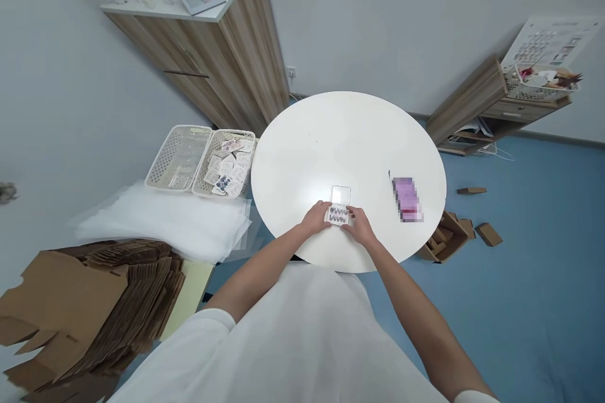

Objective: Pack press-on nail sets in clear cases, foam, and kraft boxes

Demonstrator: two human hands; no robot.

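A small clear plastic case [338, 222] lies on the round white table [326, 132], near its front edge. Two rows of dark, shiny press-on nails [338, 215] fill it, and its transparent lid [341, 194] is folded back, away from me. My left hand [316, 218] grips the left side of the case with its fingers closed in. At the opposite side, my right hand [360, 227] holds the right edge between thumb and fingers. Parts of the case's sides are hidden behind my fingertips.
A blurred purple item [406, 198] lies on the table's right. Two white baskets [193, 186], one holding printed cards, stand at the left beside plastic sheets [161, 214] and folded cardboard [70, 289]. An open cardboard box [444, 239] sits on the floor at right.
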